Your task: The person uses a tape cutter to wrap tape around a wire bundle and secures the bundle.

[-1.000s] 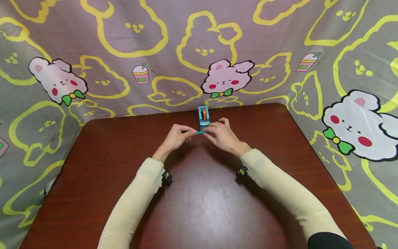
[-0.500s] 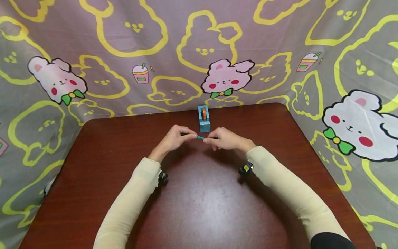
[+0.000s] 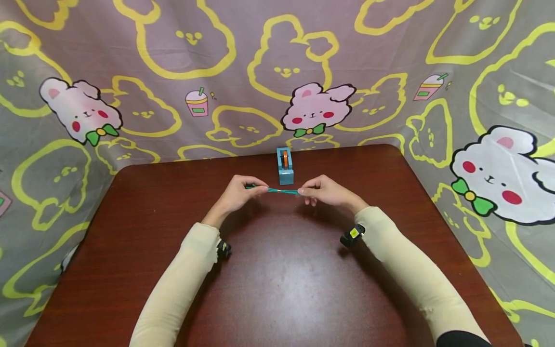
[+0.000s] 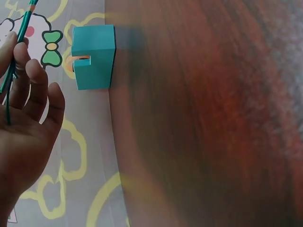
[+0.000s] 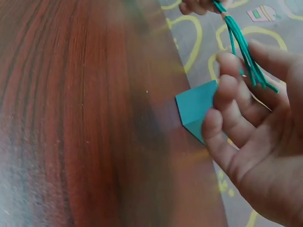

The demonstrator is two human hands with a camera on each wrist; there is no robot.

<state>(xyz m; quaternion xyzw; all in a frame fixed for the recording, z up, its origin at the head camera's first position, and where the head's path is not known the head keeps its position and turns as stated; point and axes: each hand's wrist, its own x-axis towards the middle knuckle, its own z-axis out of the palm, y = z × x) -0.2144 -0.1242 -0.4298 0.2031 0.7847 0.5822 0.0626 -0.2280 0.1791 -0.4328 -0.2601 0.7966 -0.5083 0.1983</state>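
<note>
Between my two hands a bundle of thin green wire-like strands (image 3: 287,192) is stretched sideways, with a small orange-pink band (image 5: 225,15) around its middle. My left hand (image 3: 239,193) pinches one end between thumb and fingers; strand ends trail over the palm in the left wrist view. The other end is pinched by my right hand (image 3: 328,192), where several loose strand tips fan out past the thumb in the right wrist view. Just behind the bundle stands a blue tape dispenser (image 3: 285,177) holding an orange roll (image 3: 285,159); neither hand appears to touch it.
The dark reddish-brown tabletop (image 3: 277,270) extends under both forearms. A patterned curtain (image 3: 243,58) with cartoon rabbits encloses the back and sides of the table. Black wrist cameras (image 3: 353,235) are strapped beneath both wrists.
The right hand has come away from the front of the tape dispenser, toward me and to the right. The hands have spread apart, showing more of the green bundle and its band.
</note>
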